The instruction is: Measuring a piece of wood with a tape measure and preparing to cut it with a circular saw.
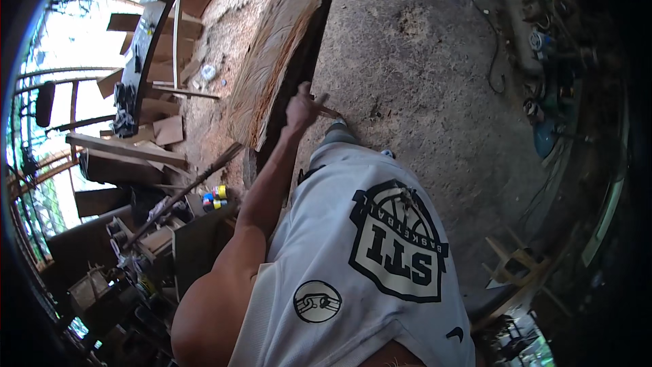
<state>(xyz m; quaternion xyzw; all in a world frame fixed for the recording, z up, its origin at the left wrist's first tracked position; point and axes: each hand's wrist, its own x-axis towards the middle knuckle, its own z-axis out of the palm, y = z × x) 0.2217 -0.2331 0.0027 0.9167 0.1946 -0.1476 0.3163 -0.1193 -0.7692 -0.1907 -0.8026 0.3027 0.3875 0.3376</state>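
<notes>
One hand shows in head view: the left hand point(302, 111), just beside right long edge of the thick wood slab point(282, 47), which lies lengthwise ahead of the person, near the slab's close end. Thin brown stick point(331, 112) is next to the fingers; whether they grip it, can't tell. Right hand: not visible. Step is prob. handwork along slab edge; next move likely calls for steady hand w/ firm hold.

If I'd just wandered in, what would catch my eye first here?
Probably the white shirt with its black badge, large across the lower middle. Next comes the long, rough-edged wooden slab, running up to the top edge left of centre, with the left hand beside its lower part. Loose boards lie scattered at the left.
</notes>
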